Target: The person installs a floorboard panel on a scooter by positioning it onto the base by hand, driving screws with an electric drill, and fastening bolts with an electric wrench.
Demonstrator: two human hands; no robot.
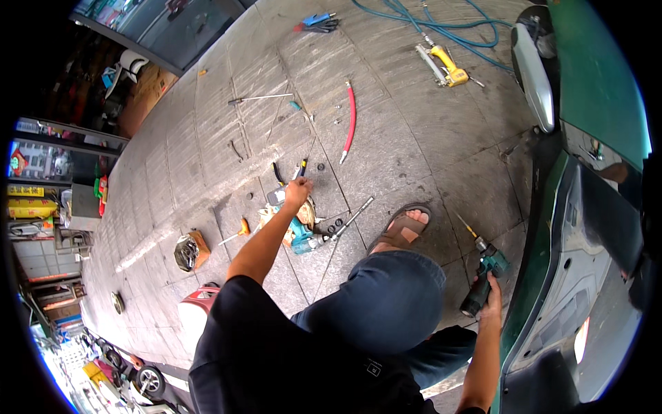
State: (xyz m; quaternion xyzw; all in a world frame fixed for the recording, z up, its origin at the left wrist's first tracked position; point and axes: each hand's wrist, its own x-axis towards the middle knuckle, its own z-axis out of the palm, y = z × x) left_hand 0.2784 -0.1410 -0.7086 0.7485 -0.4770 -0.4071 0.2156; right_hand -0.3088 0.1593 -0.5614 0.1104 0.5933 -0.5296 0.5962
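Note:
My left hand [298, 190] reaches down among tools on the paving, fingers bent and closed, what they grip too small to make out. Around it lie pliers with dark-and-yellow handles [303, 166], a small grey item [276, 196], a teal power tool [301, 234] beside a tan cloth, a long socket wrench [353, 216] and small black rings [332, 228]. An orange-handled screwdriver [244, 225] is to the left. My right hand [492, 295] grips a teal-and-black cordless drill [490, 259] with a long bit, low at the right beside the vehicle.
An open green vehicle door [596, 76] borders the right. An orange-brown container [198, 248] and red-and-white object [196, 303] sit left. A red hose [352, 114], yellow air tool [449, 67] and blue hose [483, 34] lie farther out. Shop shelving [38, 207] lines the left.

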